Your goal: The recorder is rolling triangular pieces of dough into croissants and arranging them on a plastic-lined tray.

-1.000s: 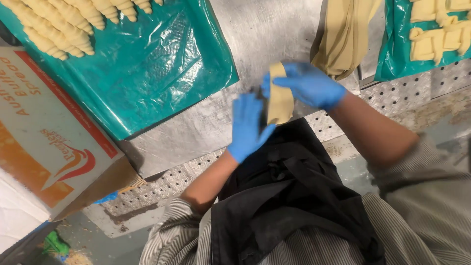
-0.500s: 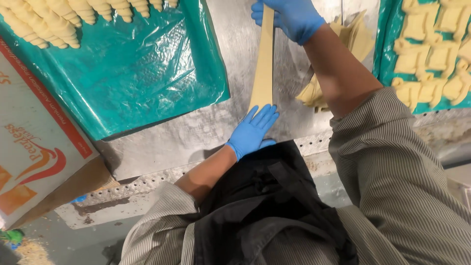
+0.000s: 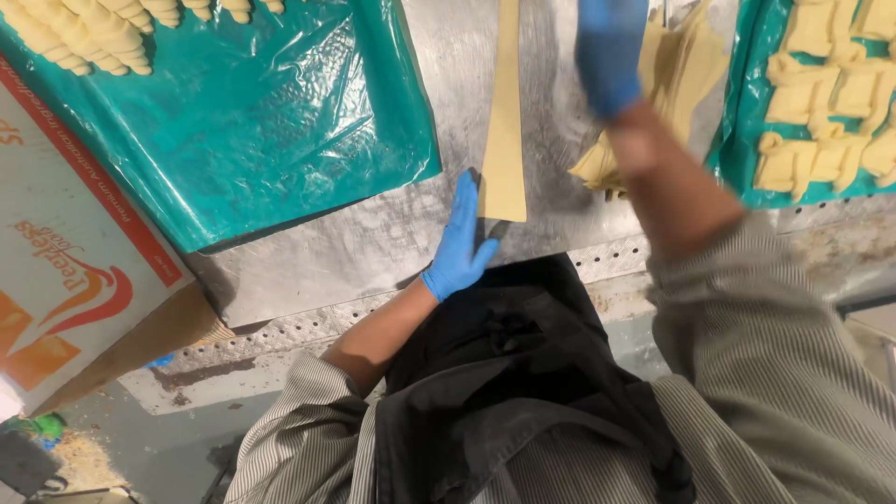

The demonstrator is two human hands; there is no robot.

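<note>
1. Since half a second ago, the dough strip (image 3: 504, 121) has been laid flat on the steel table (image 3: 373, 243).
2. Left hand (image 3: 459, 245): fingers straight and together against the strip's wide near end.
3. Right hand (image 3: 611, 51) is blurred; its fingers cannot be told.
4. Strip's long axis runs away from the person, narrowing toward the far end, between the teal-lined tray (image 3: 252, 131) and a dough pile (image 3: 681, 84).
</note>
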